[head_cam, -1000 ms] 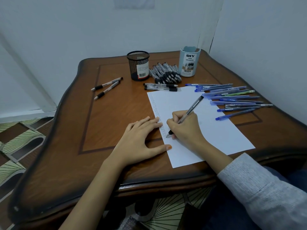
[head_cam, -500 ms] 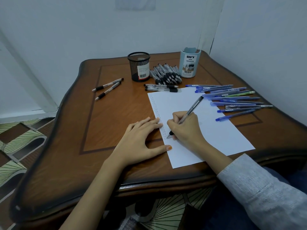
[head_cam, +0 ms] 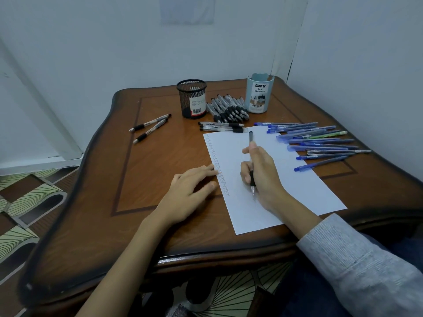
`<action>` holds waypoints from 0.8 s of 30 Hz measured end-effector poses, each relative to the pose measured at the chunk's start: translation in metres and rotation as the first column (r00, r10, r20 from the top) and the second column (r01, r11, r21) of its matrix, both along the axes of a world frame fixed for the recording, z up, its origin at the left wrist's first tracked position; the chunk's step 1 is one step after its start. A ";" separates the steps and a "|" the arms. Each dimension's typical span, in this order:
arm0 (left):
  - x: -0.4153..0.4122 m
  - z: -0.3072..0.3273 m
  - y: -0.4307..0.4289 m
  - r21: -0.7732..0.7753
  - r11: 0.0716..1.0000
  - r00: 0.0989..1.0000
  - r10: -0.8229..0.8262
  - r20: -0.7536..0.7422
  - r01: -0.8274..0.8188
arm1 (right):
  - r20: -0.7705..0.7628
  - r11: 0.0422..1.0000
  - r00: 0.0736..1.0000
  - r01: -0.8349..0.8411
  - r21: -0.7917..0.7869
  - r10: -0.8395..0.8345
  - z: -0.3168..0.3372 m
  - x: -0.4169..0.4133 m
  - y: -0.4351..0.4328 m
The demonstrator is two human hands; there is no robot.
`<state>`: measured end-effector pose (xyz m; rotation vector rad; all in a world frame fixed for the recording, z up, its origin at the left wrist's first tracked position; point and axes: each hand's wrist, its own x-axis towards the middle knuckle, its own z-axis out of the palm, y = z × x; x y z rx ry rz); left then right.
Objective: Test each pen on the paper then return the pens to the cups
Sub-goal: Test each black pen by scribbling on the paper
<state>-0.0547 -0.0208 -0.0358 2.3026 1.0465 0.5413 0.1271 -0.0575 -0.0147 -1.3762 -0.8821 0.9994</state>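
The right hand [head_cam: 263, 177] is over the middle of the white sheet of paper [head_cam: 286, 193], fingers and thumb curled round a clear ballpoint pen with a black grip [head_cam: 251, 138]. Its tip points back toward the table's near edge, and I cannot tell whether it touches the sheet.

The left hand [head_cam: 190, 193] lies on the brown wooden table [head_cam: 114, 202], fingers relaxed and close together, fingertips at the paper's left edge beside a column of small test marks [head_cam: 220, 177].

Along the far edge stand a black mesh cup [head_cam: 192, 98] and a pale blue organizer cup [head_cam: 257, 94], with a heap of black-grip pens [head_cam: 229, 109] between them. Three clear pens [head_cam: 222, 127] lie along the sheet's far edge. A spread of blue pens [head_cam: 320, 143] fills the right side. Two black-grip pens [head_cam: 150, 128] sit apart toward the far left corner.
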 end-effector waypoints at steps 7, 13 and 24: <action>0.005 0.013 0.022 0.007 1.000 0.999 -0.003 -0.052 0.004 | 0.087 0.999 0.996 -0.012 0.041 0.008 -0.001 -0.002 -0.001; 0.017 0.007 0.048 0.151 0.988 0.983 0.041 -0.180 -0.014 | 0.013 1.000 1.000 -0.023 -0.010 0.023 0.003 -0.001 -0.001; 0.021 0.001 0.070 0.156 0.984 0.996 0.087 -0.031 -0.081 | 0.021 0.995 0.998 -0.063 -0.079 0.065 0.002 0.001 0.002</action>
